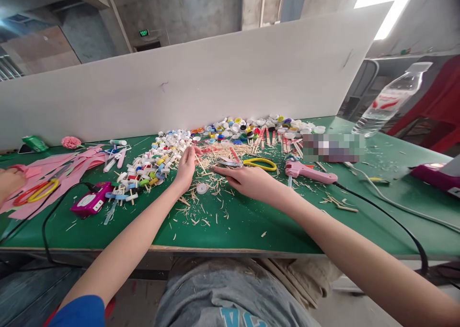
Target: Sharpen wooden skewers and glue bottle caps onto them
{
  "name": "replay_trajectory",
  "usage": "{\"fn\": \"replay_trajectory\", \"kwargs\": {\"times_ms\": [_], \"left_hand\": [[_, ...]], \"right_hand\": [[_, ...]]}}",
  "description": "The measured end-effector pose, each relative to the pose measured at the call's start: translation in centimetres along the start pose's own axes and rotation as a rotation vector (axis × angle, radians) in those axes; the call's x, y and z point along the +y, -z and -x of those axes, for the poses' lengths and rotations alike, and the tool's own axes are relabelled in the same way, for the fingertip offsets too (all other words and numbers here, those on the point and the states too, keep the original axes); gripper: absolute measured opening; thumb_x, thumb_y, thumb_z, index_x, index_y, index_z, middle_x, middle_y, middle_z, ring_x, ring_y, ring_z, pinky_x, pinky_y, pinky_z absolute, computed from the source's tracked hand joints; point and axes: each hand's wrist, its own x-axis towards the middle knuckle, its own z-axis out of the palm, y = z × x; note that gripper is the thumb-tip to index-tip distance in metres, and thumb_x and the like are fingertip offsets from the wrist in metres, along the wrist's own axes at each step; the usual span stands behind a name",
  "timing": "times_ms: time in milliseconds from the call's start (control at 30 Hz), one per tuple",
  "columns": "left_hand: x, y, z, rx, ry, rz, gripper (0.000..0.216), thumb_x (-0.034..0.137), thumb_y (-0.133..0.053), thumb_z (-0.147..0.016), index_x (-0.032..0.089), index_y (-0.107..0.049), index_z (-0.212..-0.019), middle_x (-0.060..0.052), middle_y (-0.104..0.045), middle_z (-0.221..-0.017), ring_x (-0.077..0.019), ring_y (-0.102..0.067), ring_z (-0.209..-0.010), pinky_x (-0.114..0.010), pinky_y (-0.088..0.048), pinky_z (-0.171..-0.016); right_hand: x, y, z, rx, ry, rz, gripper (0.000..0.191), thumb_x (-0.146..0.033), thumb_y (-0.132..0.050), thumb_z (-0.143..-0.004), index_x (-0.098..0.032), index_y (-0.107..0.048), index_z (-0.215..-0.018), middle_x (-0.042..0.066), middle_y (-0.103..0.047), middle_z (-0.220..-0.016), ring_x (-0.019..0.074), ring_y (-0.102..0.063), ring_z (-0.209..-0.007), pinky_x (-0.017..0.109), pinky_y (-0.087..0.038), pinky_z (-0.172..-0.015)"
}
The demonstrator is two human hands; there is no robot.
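Presently, far left: another person's hand (pixel 9 181) rests on flat pink paper sheets (pixel 72 166), well apart from the wearer's patch.
Magenta unit: a magenta plastic box with a white label (pixel 89 201) lies on the green table mat (pixel 251 231), with its black cable trailing off the front edge.
Cap cluster: coloured bottle caps fixed on short sticks (pixel 143 169) lie just left of the left hand, seemingly kept off the central patch.
Left hand: the left hand (pixel 187 166) stands on its edge with the palm facing right and the forearm running in from low left. The fingers are curled close together. Whether they pinch a stick cannot be told.
Sticks: a heap of thin pale wooden sticks (pixel 215 157) lies mid-mat between both hands, with a small round white plastic cap (pixel 201 188) just in front of it.
Right hand: the right hand (pixel 247 178) lies palm down with the fingers stretched flat, pointing left and holding nothing.
Scissors: yellow-handled metal scissors (pixel 259 163) lie just behind the right hand with the blades toward the heap, probably for ready reach.
Glue gun: a pink plastic glue gun (pixel 311 172) lies on its side near the scissors.
Far right: a clear plastic water bottle (pixel 391 99) stands well apart.
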Motion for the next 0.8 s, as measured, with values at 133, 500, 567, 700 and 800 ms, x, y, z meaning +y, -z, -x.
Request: {"fn": "replay_trajectory", "kwargs": {"times_ms": [133, 500, 567, 700, 800], "left_hand": [[0.2, 0.2, 0.0, 0.039, 0.02, -0.104, 0.052, 0.069, -0.036, -0.089, 0.024, -0.061, -0.095, -0.002, -0.047, -0.074, -0.0134, -0.052, -0.066, -0.029, -0.051, -0.068], [0.7, 0.5, -0.1, -0.013, 0.007, -0.143, 0.048, 0.066, -0.039, -0.09, 0.022, -0.053, -0.078, -0.002, -0.047, -0.074, -0.013, -0.049, -0.065, -0.028, -0.047, -0.064], [1.3, 0.6, 0.0, -0.042, -0.053, -0.205, 0.047, 0.065, -0.042, -0.09, 0.021, -0.053, -0.075, -0.002, -0.048, -0.073, -0.0133, -0.048, -0.065, -0.028, -0.045, -0.062], [2.9, 0.6, 0.6, -0.108, -0.139, -0.291, 0.045, 0.06, -0.044, -0.092, 0.021, -0.052, -0.072, -0.002, -0.047, -0.068, -0.0133, -0.045, -0.061, -0.027, -0.039, -0.055], [3.8, 0.7, 1.0, -0.135, -0.158, -0.332, 0.041, 0.055, -0.043, -0.094, 0.021, -0.052, -0.071, -0.001, -0.048, -0.066, -0.0131, -0.045, -0.059, -0.027, -0.038, -0.054]], "right_hand": [[-0.2, 0.0, 0.0, -0.06, -0.024, 0.013, 0.05, -0.031, -0.035, -0.099, -0.033, -0.043, -0.148, 0.006, -0.072, -0.1, 0.0181, -0.064, -0.078, 0.026, -0.037, -0.057], [0.1, -0.2, -0.2, 0.056, 0.032, 0.009, 0.045, -0.041, -0.032, -0.103, -0.025, -0.057, -0.136, 0.012, -0.065, -0.113, 0.0257, -0.06, -0.109, 0.033, -0.048, -0.078], [0.0, -0.3, -0.2, 0.054, 0.04, 0.003, 0.044, -0.041, -0.032, -0.103, -0.025, -0.061, -0.131, 0.011, -0.066, -0.109, 0.0246, -0.06, -0.107, 0.032, -0.047, -0.077], [-0.1, -0.3, -0.1, 0.054, 0.036, 0.007, 0.042, -0.038, -0.033, -0.102, -0.023, -0.064, -0.127, 0.011, -0.066, -0.107, 0.0237, -0.061, -0.102, 0.029, -0.044, -0.07], [-0.3, -0.1, -0.1, 0.041, 0.016, 0.0, 0.041, -0.036, -0.034, -0.102, -0.024, -0.064, -0.126, 0.01, -0.067, -0.108, 0.0226, -0.061, -0.1, 0.028, -0.041, -0.066]]}}
